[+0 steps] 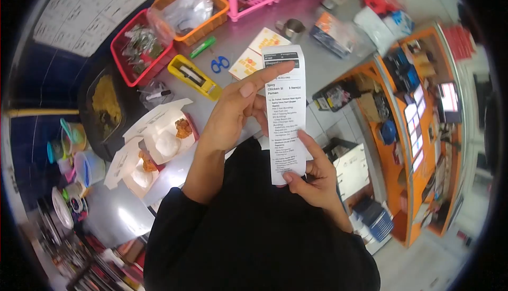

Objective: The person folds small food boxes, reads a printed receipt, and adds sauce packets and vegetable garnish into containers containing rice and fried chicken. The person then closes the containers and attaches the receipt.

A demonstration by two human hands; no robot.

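A long printed receipt (286,127) is held up in front of my chest, its text facing me. My right hand (317,182) pinches the lower end, thumb in front and index finger along the right edge. The index finger of my left hand (233,108) lies across the front of the receipt near its top; the other fingers are bent at the left edge and partly hidden behind the paper. To the left, two open white boxes (168,145) (142,177) each contain white rice and a piece of fried chicken (183,128).
On the metal counter (222,37) are a red basket (123,68), an orange basket (225,13), a yellow cutter (196,76), blue scissors (219,64), a green marker (203,47), printed cartons (246,64) and a metal cup (292,29). An orange shelf (423,174) stands right.
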